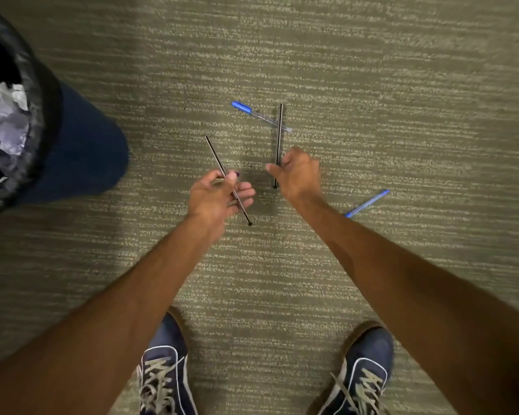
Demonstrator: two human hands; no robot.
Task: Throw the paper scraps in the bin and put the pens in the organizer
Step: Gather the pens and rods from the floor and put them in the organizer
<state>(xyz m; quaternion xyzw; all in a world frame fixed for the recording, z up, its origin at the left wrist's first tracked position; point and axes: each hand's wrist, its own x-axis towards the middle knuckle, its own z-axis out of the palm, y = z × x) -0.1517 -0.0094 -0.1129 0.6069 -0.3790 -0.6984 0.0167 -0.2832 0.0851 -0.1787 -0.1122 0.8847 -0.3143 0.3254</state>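
My left hand (216, 194) is shut on a thin black pen (215, 154) that slants from upper left to lower right through my fingers. My right hand (297, 172) grips a second black pen (279, 130), held almost vertical just above the carpet. A clear pen with a blue cap (252, 112) lies on the carpet beyond my right hand, crossed by the black pen in view. Another blue pen (369, 202) lies to the right, partly hidden behind my right forearm. The blue bin (81, 151) with a black liner stands at the left, holding crumpled paper scraps (6, 124).
Grey-green striped carpet (402, 85) covers the whole floor. My two blue sneakers (165, 369) stand at the bottom of the view. No organizer is in view.
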